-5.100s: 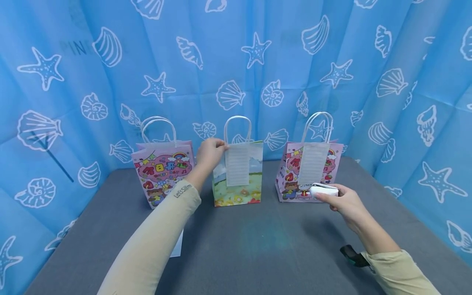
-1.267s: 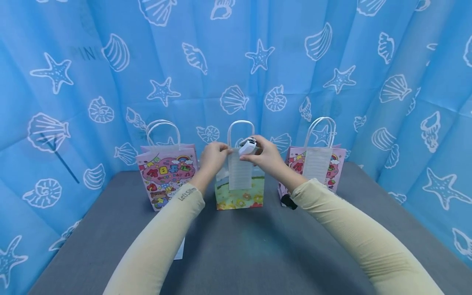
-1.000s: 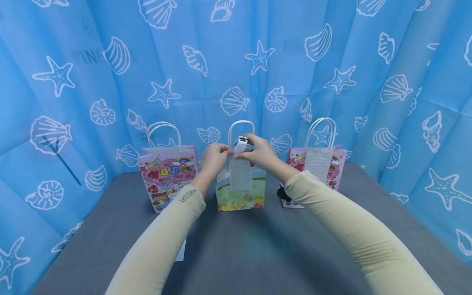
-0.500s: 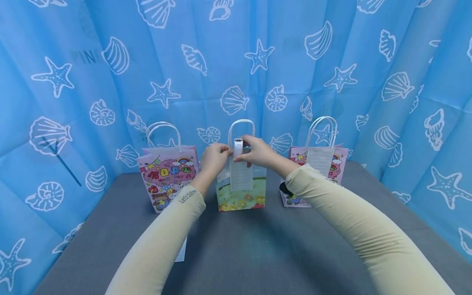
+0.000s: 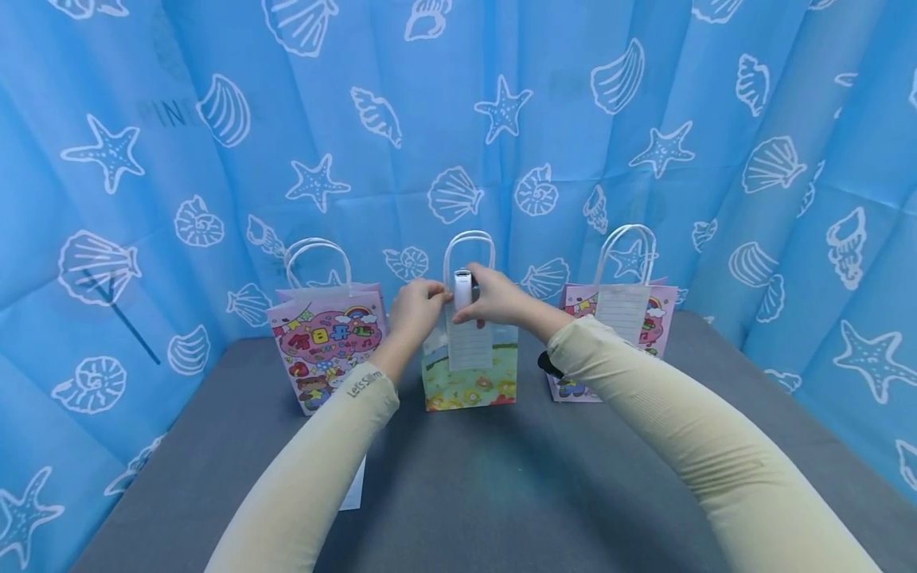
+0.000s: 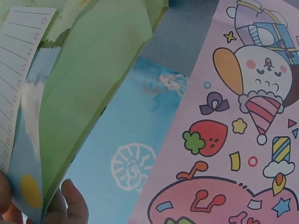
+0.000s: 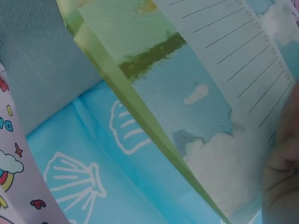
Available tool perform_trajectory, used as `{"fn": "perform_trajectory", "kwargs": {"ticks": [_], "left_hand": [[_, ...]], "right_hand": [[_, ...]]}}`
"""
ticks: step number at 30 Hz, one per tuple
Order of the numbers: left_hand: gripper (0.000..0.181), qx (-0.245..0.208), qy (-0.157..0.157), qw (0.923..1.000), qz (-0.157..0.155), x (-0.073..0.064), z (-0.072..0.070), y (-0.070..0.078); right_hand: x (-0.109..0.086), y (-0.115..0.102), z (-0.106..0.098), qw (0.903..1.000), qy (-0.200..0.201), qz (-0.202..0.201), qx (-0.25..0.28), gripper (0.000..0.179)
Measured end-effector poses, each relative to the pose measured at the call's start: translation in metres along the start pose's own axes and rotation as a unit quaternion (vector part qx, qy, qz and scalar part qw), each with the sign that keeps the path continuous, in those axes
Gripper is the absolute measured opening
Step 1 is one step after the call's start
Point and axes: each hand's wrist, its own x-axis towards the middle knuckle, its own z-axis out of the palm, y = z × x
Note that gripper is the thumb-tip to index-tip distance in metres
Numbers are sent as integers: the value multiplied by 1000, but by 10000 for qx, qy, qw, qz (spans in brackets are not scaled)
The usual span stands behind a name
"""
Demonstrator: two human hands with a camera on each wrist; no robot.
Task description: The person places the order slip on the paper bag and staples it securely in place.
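Note:
A gift bag (image 5: 501,374) with a meadow print and white handles stands mid-table. A lined checklist slip (image 5: 470,350) lies against its front near the top. My left hand (image 5: 415,309) pinches the bag's top rim at the slip's upper left corner; in the left wrist view the fingers (image 6: 75,203) are behind the bag wall, the thumb in front. My right hand (image 5: 501,301) grips a small white stapler (image 5: 462,288), held upright over the slip's top edge between the handle ends. Its jaws are hidden from view. The right wrist view shows only part of that hand (image 7: 282,182).
Pink cartoon gift bags stand on either side: one at left (image 5: 329,338), one at right (image 5: 662,318) bearing a lined slip (image 5: 620,314). A white paper (image 5: 353,492) lies partly under the left sleeve. A blue shell-print curtain (image 5: 401,64) hangs behind the grey table (image 5: 458,493).
My right hand has brought the stapler from before the right bag leftward to the middle bag's top, then turned it upright over the slip. My left hand keeps its pinch there.

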Motion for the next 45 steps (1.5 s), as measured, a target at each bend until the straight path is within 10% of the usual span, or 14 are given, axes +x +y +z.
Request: {"fn": "perform_trajectory", "kwargs": {"ticks": [13, 27, 36, 45], "left_hand": [[23, 42, 30, 9998, 166, -2, -1, -1], [23, 12, -203, 9980, 598, 1, -8, -4], [23, 216, -537, 9966, 581, 6, -8, -2], [26, -53, -516, 9971, 549, 3, -5, -1]], "right_hand": [[0, -2, -2, 9998, 51, -180, -92, 56], [-1, 2, 16, 9907, 1146, -523, -521, 39], [-2, -3, 11, 9948, 740, -113, -687, 55], [-39, -1, -4, 9810, 1487, -78, 1240, 62]]}}
